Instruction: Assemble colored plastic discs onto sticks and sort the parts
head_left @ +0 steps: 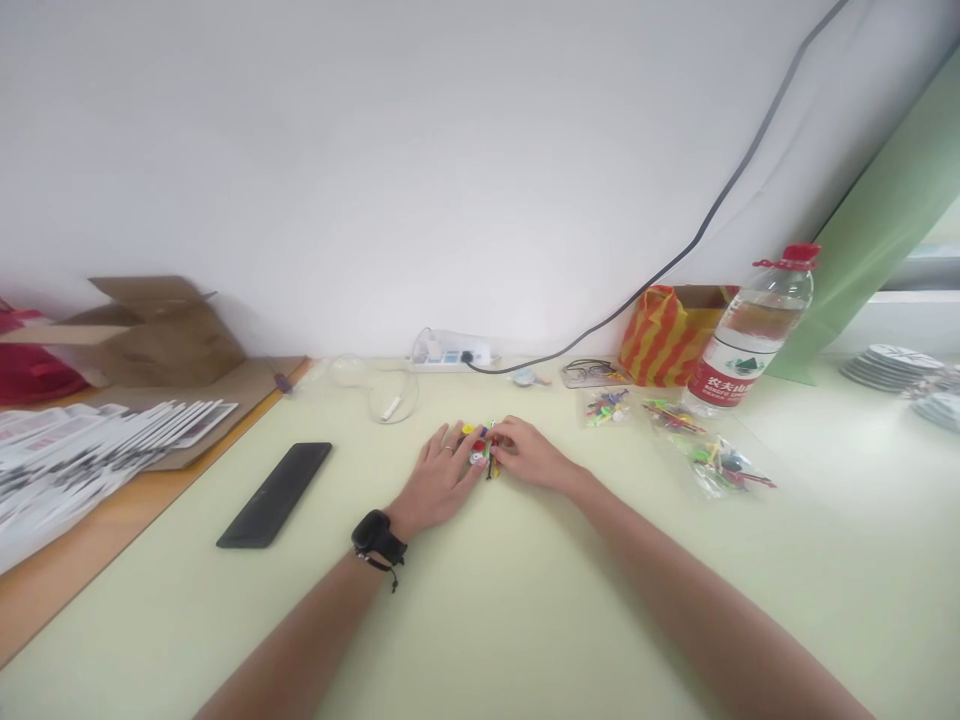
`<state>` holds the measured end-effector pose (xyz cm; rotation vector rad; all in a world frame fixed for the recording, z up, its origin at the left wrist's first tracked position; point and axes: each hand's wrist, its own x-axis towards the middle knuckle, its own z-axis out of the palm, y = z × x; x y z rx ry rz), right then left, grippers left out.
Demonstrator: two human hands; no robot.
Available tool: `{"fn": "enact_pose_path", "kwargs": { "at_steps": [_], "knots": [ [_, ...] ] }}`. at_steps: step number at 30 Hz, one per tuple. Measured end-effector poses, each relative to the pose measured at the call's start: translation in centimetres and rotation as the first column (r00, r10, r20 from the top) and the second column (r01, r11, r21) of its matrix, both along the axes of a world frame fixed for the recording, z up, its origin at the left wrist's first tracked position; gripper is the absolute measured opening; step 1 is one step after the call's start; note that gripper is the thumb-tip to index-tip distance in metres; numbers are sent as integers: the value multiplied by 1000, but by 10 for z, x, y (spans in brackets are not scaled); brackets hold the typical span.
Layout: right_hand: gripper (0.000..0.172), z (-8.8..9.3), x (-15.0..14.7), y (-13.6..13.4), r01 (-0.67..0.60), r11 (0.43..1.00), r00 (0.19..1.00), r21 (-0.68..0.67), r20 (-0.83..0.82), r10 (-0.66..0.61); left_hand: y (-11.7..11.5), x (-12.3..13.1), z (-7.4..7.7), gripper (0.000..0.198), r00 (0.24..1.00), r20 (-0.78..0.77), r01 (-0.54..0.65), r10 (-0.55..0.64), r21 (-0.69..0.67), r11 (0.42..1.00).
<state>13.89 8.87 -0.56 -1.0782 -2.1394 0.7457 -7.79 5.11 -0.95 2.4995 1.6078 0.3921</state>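
Both of my hands rest on the pale green table (525, 610), meeting over a small cluster of coloured toy pieces (481, 447). My left hand (439, 480), with a black watch on its wrist, lies flat with fingers stretched toward the pieces and touches them. My right hand (532, 455) has its fingers curled and pinched on the pieces from the right side. The pieces are red, yellow, blue and green; their exact shape is too small to make out.
A black phone (275, 494) lies to the left. Clear bags of coloured parts (712, 460) and a water bottle (750, 345) stand at right, beside a striped bag (660, 335). A power strip (454, 353), white cable, cardboard box (161, 330) and stacked leaflets (82, 450) line the back and left.
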Motion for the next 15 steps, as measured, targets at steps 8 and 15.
{"fn": "enact_pose_path", "kwargs": {
  "at_steps": [8,15],
  "knots": [
    [21,3,0,0,12,999,1000,-38,8,-11,-1,0,0,61,999,46,0,0,-11,1000],
    [24,2,2,1,34,998,998,-56,-46,-37,-4,-1,10,72,997,76,13,-8,-72,997]
  ]
}}
